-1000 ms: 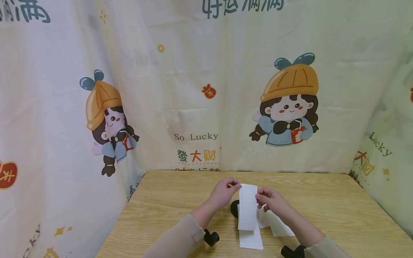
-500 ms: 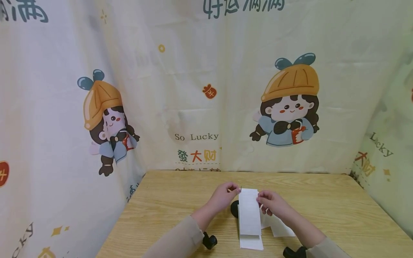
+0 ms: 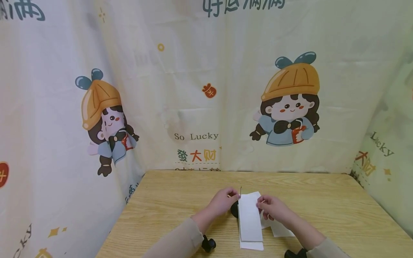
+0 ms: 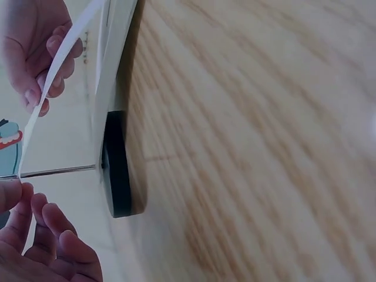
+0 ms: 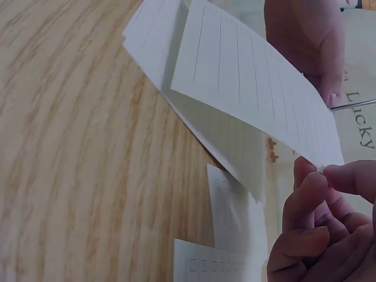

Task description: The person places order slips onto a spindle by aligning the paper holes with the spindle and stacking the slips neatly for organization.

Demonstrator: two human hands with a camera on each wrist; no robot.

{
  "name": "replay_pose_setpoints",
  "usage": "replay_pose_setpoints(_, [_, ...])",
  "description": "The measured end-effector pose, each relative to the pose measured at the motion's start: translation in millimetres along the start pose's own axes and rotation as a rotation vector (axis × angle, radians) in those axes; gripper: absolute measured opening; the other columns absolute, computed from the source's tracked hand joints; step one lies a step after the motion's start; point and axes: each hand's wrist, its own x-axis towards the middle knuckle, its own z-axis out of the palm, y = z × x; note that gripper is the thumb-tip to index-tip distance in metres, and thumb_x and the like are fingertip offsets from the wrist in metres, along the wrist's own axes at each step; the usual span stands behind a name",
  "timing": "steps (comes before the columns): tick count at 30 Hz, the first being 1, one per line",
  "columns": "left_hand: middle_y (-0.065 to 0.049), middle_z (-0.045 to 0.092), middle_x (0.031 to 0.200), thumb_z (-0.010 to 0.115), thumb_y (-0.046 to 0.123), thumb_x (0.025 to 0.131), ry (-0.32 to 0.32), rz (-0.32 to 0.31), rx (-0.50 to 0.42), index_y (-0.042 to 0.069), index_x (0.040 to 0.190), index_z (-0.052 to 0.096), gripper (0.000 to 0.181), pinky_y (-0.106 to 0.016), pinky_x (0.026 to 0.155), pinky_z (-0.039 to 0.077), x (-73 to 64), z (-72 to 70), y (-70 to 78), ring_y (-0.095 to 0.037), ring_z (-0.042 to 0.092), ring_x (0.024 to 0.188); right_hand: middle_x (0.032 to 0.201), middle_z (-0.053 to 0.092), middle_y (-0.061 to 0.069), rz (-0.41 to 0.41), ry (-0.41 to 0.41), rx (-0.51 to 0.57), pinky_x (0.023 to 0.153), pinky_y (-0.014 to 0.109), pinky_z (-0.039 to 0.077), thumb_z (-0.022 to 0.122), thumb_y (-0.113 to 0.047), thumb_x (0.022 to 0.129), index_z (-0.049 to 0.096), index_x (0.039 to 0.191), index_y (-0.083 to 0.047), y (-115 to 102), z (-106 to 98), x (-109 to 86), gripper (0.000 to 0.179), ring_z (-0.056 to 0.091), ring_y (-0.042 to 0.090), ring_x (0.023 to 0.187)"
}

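A thin metal rod [image 3: 241, 190] stands upright on a round black base [image 3: 234, 211], like a bill spike. It passes through the top left corner of a ruled white paper slip [image 3: 251, 222]. At that corner my left hand [image 3: 222, 201] pinches the slip beside the rod, also visible in the left wrist view. My right hand [image 3: 275, 208] pinches the slip's right edge near the top. Under the raised slip lie more paper slips [image 3: 255, 245], close to the base [image 4: 117, 164]; the raised slip bows between both hands in the left wrist view.
Loose lined papers [image 3: 282, 230] lie on the wooden table [image 3: 174, 200], right of the base and partly behind my right forearm. Black wrist devices [image 3: 209, 244] show below both forearms. A printed cloth [image 3: 190, 107] hangs behind the table.
Both hands have moved down and toward me with the slip. More of the rod now sticks up above it, and the slip covers more of the papers beneath.
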Motion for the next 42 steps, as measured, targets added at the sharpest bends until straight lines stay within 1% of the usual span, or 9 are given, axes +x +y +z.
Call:
replay_pose_setpoints(6, [0.007,0.059,0.088,0.066,0.026,0.096,0.0,0.017,0.012,0.019,0.09,0.066,0.01,-0.028,0.064,0.044,-1.5,0.6,0.6,-0.011,0.052,0.076,0.08,0.062,0.005,-0.032,-0.018,-0.019,0.049,0.024,0.036,0.06,-0.019,0.098,0.057,0.101,-0.002,6.7,1.5,1.4,0.017,0.052,0.016,0.059])
replay_pose_setpoints(12, [0.006,0.059,0.089,0.067,0.027,0.096,-0.008,-0.009,0.023,0.019,0.091,0.065,0.01,-0.029,0.062,0.044,-2.3,1.7,2.0,-0.012,0.053,0.075,0.08,0.063,0.005,-0.012,-0.011,-0.042,0.049,0.024,0.035,0.06,-0.019,0.098,0.058,0.101,-0.003,8.5,1.5,1.3,0.017,0.051,0.015,0.058])
replay_pose_setpoints(16, [0.005,0.058,0.091,0.068,0.028,0.095,-0.014,-0.021,0.037,0.019,0.091,0.065,0.01,-0.03,0.06,0.044,-0.8,3.4,-0.9,-0.013,0.052,0.074,0.08,0.064,0.006,-0.011,-0.011,-0.062,0.048,0.024,0.035,0.061,-0.018,0.098,0.058,0.1,-0.002,8.4,1.8,1.2,0.016,0.05,0.014,0.056])
replay_pose_setpoints(24, [0.008,0.059,0.087,0.069,0.027,0.094,-0.021,0.006,0.086,0.019,0.091,0.065,0.01,-0.03,0.068,0.044,0.6,4.1,-5.6,-0.012,0.052,0.079,0.077,0.065,0.005,0.0,0.011,-0.12,0.048,0.023,0.032,0.062,-0.017,0.097,0.06,0.097,-0.005,9.6,3.0,2.1,0.013,0.041,0.012,0.05])
replay_pose_setpoints(28, [0.007,0.058,0.086,0.07,0.025,0.093,-0.016,-0.012,0.087,0.02,0.09,0.064,0.009,-0.03,0.063,0.043,0.3,5.2,-5.9,-0.013,0.051,0.076,0.075,0.065,0.004,-0.033,-0.01,-0.114,0.046,0.021,0.03,0.063,-0.015,0.095,0.059,0.095,-0.004,13.3,3.3,3.6,0.011,0.037,0.009,0.048])
replay_pose_setpoints(31, [0.007,0.057,0.085,0.07,0.024,0.093,-0.019,-0.015,0.102,0.02,0.088,0.063,0.01,-0.03,0.062,0.042,1.4,6.0,-7.8,-0.013,0.051,0.075,0.073,0.066,0.004,-0.054,-0.019,-0.121,0.045,0.022,0.03,0.063,-0.013,0.095,0.059,0.094,-0.003,15.8,3.7,4.8,0.01,0.035,0.008,0.046])
replay_pose_setpoints(35, [0.008,0.057,0.083,0.07,0.026,0.093,-0.034,-0.012,0.136,0.021,0.086,0.063,0.011,-0.029,0.065,0.042,3.2,6.6,-10.9,-0.012,0.051,0.075,0.071,0.065,0.003,-0.026,0.004,-0.162,0.046,0.023,0.031,0.063,-0.013,0.095,0.06,0.092,-0.005,16.2,5.1,5.9,0.008,0.035,0.009,0.046])
replay_pose_setpoints(38, [0.007,0.057,0.081,0.071,0.026,0.093,-0.044,-0.021,0.148,0.021,0.085,0.063,0.012,-0.029,0.062,0.043,3.2,7.5,-12.0,-0.012,0.051,0.072,0.07,0.065,0.003,-0.005,0.019,-0.177,0.047,0.024,0.032,0.063,-0.012,0.094,0.06,0.09,-0.006,16.2,6.5,6.0,0.007,0.037,0.009,0.046])
replay_pose_setpoints(42, [0.004,0.056,0.078,0.071,0.026,0.092,-0.052,-0.03,0.157,0.02,0.083,0.063,0.013,-0.029,0.058,0.042,1.5,8.4,-12.0,-0.013,0.05,0.067,0.069,0.064,0.003,-0.008,0.019,-0.185,0.047,0.023,0.033,0.065,-0.01,0.092,0.06,0.088,-0.006,18.0,8.5,5.8,0.007,0.039,0.009,0.048])
